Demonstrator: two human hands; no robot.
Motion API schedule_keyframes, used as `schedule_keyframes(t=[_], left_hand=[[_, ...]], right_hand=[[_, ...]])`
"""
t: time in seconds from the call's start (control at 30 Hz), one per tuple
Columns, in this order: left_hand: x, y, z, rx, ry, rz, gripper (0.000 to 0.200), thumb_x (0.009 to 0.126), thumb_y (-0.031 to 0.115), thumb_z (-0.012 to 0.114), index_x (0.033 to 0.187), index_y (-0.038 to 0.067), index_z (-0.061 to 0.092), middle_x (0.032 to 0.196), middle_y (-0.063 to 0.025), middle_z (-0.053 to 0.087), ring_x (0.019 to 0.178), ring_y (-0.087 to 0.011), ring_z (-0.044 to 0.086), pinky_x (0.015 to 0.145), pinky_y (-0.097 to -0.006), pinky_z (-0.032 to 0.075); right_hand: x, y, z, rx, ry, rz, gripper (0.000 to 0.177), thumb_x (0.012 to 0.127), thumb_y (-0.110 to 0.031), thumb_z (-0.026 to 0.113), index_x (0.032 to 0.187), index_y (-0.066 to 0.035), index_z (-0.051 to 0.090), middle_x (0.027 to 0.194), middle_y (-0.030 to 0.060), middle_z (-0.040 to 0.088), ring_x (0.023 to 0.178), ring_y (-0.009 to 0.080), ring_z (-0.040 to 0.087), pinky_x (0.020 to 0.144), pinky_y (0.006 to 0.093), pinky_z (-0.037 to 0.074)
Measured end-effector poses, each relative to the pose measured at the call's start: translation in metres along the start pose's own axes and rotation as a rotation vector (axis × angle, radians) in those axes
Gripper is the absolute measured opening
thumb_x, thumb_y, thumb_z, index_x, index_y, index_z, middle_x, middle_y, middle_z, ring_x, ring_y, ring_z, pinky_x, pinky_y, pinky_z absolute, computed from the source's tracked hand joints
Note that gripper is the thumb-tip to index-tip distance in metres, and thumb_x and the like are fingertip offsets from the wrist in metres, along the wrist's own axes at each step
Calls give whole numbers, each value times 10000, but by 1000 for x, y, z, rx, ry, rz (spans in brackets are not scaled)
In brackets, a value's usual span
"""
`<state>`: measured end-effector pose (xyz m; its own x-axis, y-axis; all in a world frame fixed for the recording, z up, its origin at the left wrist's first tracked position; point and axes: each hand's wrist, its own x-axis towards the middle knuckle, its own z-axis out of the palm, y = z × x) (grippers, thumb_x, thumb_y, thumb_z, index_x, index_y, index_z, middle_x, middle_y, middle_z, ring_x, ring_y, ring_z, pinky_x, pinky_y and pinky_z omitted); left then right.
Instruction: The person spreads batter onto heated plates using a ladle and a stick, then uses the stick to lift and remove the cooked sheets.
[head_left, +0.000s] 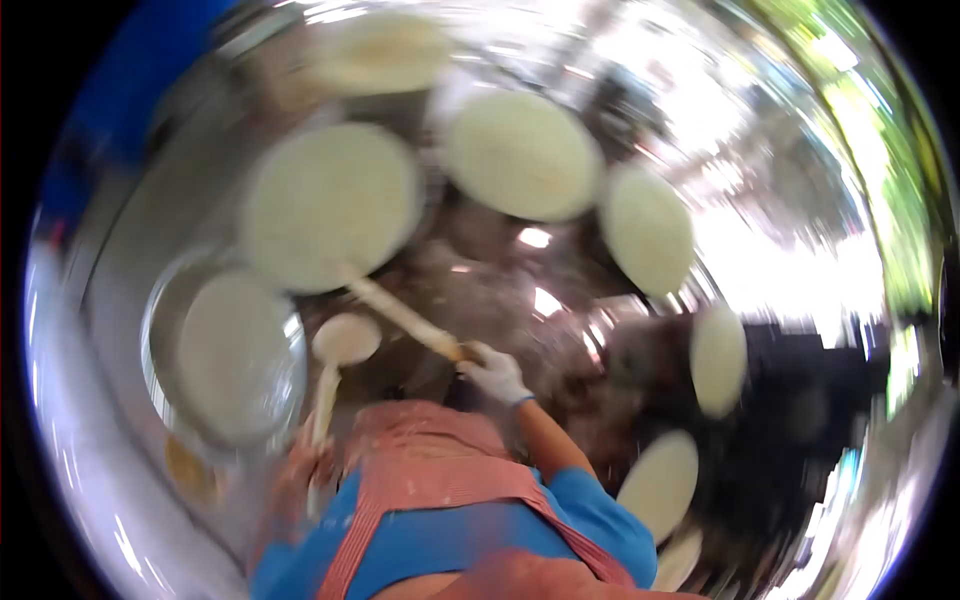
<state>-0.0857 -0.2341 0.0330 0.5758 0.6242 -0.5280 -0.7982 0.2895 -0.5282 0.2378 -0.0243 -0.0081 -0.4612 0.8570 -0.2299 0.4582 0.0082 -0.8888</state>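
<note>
My right hand (pixel 495 375), in a white glove, is closed around the end of a pale wooden stick (pixel 400 315). The stick's far end reaches the near edge of a large, pale round sheet of batter (pixel 335 205) on the dark cooking surface. My left hand (pixel 300 468) is blurred at the lower left, wrapped around the handle of a ladle (pixel 346 340). The ladle's round bowl looks coated in pale batter and sits just below that sheet. Left of the ladle stands a wide metal basin (pixel 155 365) holding pale, whitish batter (pixel 235 360).
More pale round sheets lie in a ring, including one at the top (pixel 525 155), one at the right (pixel 648 230) and one lower right (pixel 660 485). A blue shape (pixel 150 80) is at upper left. Motion blurs the surroundings.
</note>
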Motion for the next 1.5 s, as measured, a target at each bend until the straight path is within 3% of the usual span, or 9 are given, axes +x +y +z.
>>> schedule_keyframes(t=[0.4,0.6,0.7,0.73,0.83,0.97,1.27,1.37,1.5], left_hand=[[121,-51,48,809,518,-510,393,939,327,454,629,113,343,533,21,304,392,-90,288,329,-256,277],[211,-150,32,1116,657,-871,384,940,325,450,635,121,338,541,24,308,388,-85,282,320,-255,266],[278,-171,0,894,705,-1502,455,950,419,402,615,124,311,493,5,276,395,-119,282,353,-276,264],[275,-196,-1,921,819,-1337,460,955,414,382,618,108,319,507,-12,278,422,-130,312,381,-281,297],[273,-256,-12,854,883,-1558,428,966,358,358,631,94,335,566,-17,294,438,-133,327,398,-305,329],[278,-293,-20,909,1101,-1553,414,967,360,366,639,110,326,520,-10,278,435,-135,299,428,-296,335],[240,-281,-27,917,1205,-1530,402,955,315,378,612,115,319,523,-3,275,449,-132,311,437,-300,332],[201,-263,-41,824,1112,-1454,410,965,331,361,622,110,317,523,-10,277,453,-136,280,448,-303,322],[163,-244,-61,745,983,-1415,426,971,369,353,627,121,311,519,-9,267,471,-136,284,454,-303,325]], right_hand=[[-319,28,21,13,943,870,436,773,-479,614,925,-72,642,859,181,650,854,353,615,751,437,465],[-496,24,116,204,1601,1247,436,787,-496,603,914,-81,641,812,189,649,811,361,620,717,439,473],[-555,15,204,125,1964,1588,383,810,-402,615,914,-36,651,845,201,654,812,351,635,709,411,487],[-564,4,235,162,2142,1627,378,797,-386,635,909,-25,651,832,187,662,800,327,643,701,398,489],[-577,-20,299,266,2430,1928,350,754,-328,690,863,2,647,724,118,655,664,231,628,624,360,490],[-582,-26,336,770,2662,1682,276,738,-255,674,849,-7,627,632,35,538,484,153,507,462,322,442],[-632,11,287,708,2786,1317,273,766,-265,622,815,2,596,620,72,556,487,167,525,452,327,441],[-643,18,303,782,2477,1005,182,811,-195,599,814,-13,599,648,55,575,471,129,529,413,282,417],[-632,50,323,771,2079,1055,153,824,-171,586,845,-22,616,656,36,583,525,104,527,506,260,435]])
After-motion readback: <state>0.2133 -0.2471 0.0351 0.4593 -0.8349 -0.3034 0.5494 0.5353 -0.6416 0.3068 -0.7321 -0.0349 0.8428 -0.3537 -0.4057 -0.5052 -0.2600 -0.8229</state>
